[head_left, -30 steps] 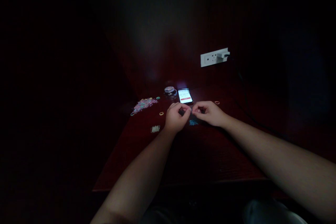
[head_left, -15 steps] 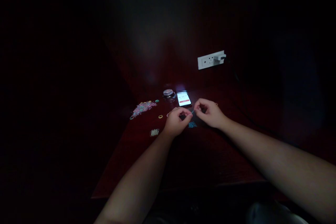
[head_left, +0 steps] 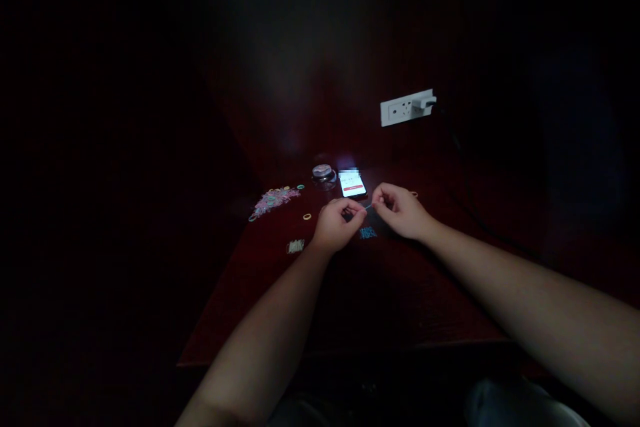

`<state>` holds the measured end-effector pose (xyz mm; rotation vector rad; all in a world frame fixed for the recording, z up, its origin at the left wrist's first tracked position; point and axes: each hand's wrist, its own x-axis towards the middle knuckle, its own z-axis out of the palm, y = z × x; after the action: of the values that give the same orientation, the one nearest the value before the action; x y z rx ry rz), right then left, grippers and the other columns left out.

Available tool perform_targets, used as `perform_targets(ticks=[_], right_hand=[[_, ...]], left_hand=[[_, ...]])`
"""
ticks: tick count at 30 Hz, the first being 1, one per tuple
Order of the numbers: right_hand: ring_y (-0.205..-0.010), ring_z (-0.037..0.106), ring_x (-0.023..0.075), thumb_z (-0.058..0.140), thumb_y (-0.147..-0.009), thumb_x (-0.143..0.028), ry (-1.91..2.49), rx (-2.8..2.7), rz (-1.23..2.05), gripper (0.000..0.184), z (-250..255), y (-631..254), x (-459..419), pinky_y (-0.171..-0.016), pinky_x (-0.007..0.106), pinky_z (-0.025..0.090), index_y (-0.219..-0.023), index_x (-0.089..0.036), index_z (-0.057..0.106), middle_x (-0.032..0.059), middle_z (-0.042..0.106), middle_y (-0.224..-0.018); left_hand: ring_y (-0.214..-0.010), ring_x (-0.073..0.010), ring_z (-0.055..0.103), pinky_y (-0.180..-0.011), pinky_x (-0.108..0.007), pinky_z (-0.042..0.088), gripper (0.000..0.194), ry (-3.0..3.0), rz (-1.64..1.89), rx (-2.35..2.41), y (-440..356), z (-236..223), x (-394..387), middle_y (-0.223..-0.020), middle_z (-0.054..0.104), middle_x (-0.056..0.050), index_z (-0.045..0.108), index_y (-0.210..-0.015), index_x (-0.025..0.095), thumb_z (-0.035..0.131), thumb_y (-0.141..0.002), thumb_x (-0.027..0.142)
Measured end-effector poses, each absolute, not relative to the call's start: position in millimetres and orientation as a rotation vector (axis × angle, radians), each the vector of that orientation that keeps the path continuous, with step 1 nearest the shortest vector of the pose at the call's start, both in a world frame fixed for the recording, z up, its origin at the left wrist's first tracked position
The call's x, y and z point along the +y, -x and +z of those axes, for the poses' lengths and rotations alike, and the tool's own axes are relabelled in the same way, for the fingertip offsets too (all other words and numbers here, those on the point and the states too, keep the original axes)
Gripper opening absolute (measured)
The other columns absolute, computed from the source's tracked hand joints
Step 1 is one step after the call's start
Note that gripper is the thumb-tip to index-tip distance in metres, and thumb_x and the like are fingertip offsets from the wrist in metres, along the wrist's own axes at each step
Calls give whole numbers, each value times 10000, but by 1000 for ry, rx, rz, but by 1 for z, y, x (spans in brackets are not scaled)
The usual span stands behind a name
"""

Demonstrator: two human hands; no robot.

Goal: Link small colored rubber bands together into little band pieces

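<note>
Between my fingertips a thin blue rubber band (head_left: 369,207) is stretched short. My left hand (head_left: 339,223) pinches one end of it, and my right hand (head_left: 400,209) pinches the other. Just below the hands a small cluster of blue rubber bands (head_left: 367,233) lies on the dark red table (head_left: 380,300). Left of my left wrist sits a neat bunch of pale yellow rubber bands (head_left: 295,246). A lone yellow band (head_left: 307,217) lies farther back, and an orange band (head_left: 414,194) shows partly behind my right hand.
A mixed heap of coloured rubber bands (head_left: 275,200) lies at the table's left edge. Behind my hands stand a clear round jar (head_left: 324,175) and a phone (head_left: 353,183) with its screen lit. A wall socket (head_left: 407,108) holds a plug, whose dark cable (head_left: 465,173) runs down at the right.
My hands have drawn slightly apart, the right one moving up and rightward. The blue band between them now shows as a stretched strand. The view shifted a little.
</note>
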<state>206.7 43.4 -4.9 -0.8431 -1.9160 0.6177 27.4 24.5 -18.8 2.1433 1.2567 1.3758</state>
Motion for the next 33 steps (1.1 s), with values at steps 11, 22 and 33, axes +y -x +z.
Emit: perform_targets(ticks=[11,22,33], right_hand=[[-578,383,108,500,-834,-295,697,-2076,832,153,-11,-206,45,-535,236,296,-744,-173,479,-26,434,-647],[-595,378,110,506,-841,-281,714,-1992,744,148,-12,-206,48,-551,245,312,-746,-168,494,-27,419,-657],[-620,425,121,504,-849,-258,721,-1953,694,117,-16,-207,52,-583,254,343,-775,-170,525,-8,487,-694]], left_hand=[[-705,-124,569,-672,-241,454,123,-2066,1438,1231,-24,-22,31,-768,650,-40,645,-778,146,638,-785,268],[-791,-162,603,-729,-271,473,232,-2110,1326,1194,-26,-19,24,-844,681,-62,685,-858,150,555,-859,342],[-746,-142,587,-699,-257,471,164,-2098,1326,1229,-28,-24,26,-816,670,-57,675,-821,148,619,-809,301]])
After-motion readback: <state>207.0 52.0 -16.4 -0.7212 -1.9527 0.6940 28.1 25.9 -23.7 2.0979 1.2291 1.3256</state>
